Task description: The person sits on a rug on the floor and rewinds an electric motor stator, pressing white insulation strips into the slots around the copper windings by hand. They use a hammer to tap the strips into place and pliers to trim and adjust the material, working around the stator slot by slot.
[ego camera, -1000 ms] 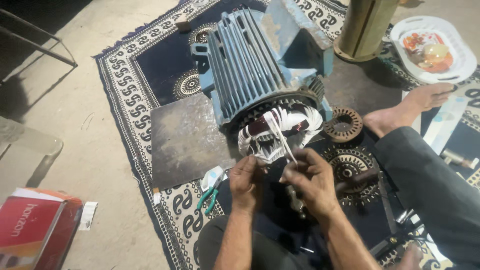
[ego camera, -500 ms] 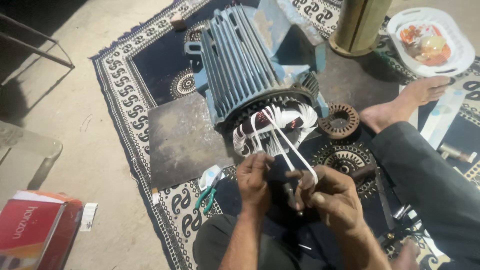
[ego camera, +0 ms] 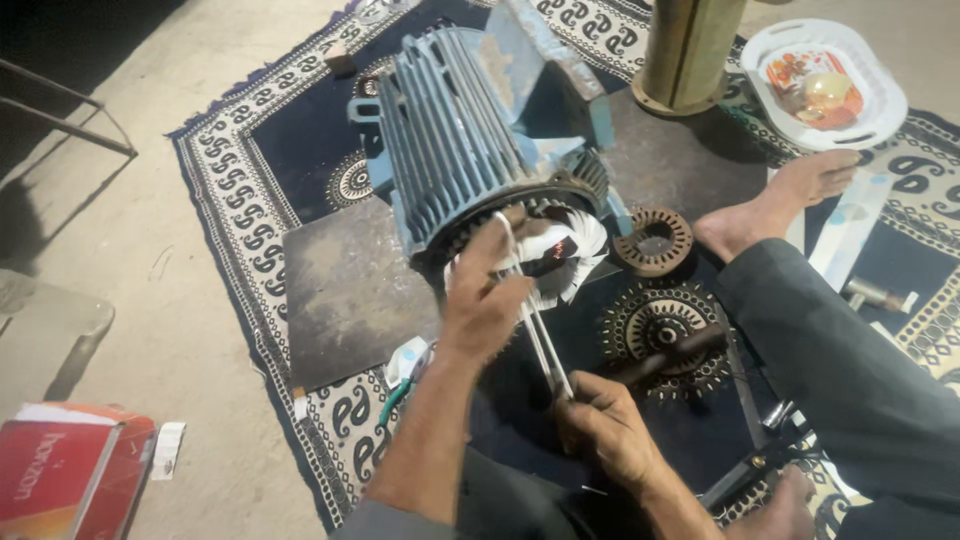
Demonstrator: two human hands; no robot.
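Motor (ego camera: 470, 130) lies on its side on the rug (ego camera: 250, 150), open end toward the person. Left hand (ego camera: 485, 295) presses white strips (ego camera: 535, 320) at the winding; right hand (ego camera: 605, 430) pinches their lower ends, keeping them taut.

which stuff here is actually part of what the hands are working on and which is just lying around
In hand:
- left hand at the open end of the blue finned motor housing
- right hand gripping white insulation strips

Lying about:
- toothed metal ring
- white tray
- red box
- brass cylinder
- patterned rug
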